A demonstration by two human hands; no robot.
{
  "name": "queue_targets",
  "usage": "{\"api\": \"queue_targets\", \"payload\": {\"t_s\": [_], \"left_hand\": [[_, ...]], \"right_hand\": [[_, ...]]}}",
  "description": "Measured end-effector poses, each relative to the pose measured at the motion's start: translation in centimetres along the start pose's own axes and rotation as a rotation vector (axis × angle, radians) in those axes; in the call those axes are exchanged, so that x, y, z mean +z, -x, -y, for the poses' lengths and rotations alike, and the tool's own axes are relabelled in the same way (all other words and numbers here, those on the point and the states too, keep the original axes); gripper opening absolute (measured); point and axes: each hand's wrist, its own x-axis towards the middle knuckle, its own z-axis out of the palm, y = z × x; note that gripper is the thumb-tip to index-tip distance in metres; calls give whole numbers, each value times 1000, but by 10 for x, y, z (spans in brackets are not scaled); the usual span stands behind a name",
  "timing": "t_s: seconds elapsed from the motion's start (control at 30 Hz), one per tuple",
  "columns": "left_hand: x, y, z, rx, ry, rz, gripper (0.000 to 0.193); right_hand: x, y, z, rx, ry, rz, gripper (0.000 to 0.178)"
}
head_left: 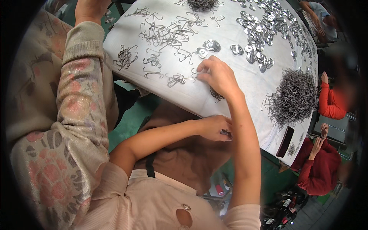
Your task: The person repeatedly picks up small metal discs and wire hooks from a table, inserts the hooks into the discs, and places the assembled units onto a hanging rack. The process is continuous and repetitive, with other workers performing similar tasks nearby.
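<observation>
My left hand point(212, 128) is closed at the near table edge, its fingers partly hidden behind my right forearm. A small dark, shiny metal piece point(225, 132) shows in its grip; its exact kind is unclear. Over the tabletop, my right hand point(218, 76) has thumb and fingers curled together at the end of a bent wire hook point(194, 73). A small tangle of wire hooks point(176, 79) lies just left of those fingertips. Beyond them rest a few shiny round metal discs point(211, 46). Under my right wrist sits another small clump of hooks point(216, 94).
Loose hooks point(165, 32) spread over the white-covered table point(153, 92). A dense hook heap point(293, 97) stands right, near a dark phone-like slab point(285, 142). Many metal discs point(260, 30) cover the far side. A person's floral sleeve point(82, 96) is close on my left; others sit at right.
</observation>
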Motion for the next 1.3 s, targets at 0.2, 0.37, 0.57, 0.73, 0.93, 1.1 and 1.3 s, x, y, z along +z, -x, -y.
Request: {"api": "queue_targets", "payload": {"t_s": [0.2,0.37,0.57,0.73,0.93,1.1,1.3], "left_hand": [[5,-3,11,113,-57,-44,18],[3,0,15,113,-73,-25,12],[2,-4,8,108,-89,-3,11],[0,-5,4,12,-67,11,11],[2,-9,2,-45,-80,41,13],[2,-9,-1,-22,-63,41,12],[-2,0,6,31,-58,-20,9]], "right_hand": [[-2,-15,-21,27,60,-168,15],[-25,-6,-45,-42,-40,-71,22],[10,48,-67,-391,-42,-247,37],[1,79,-77,-285,-189,-358,33],[-34,131,-168,315,-54,-933,11],[-81,142,-193,452,119,-540,10],[-86,113,-225,284,542,-175,10]]}}
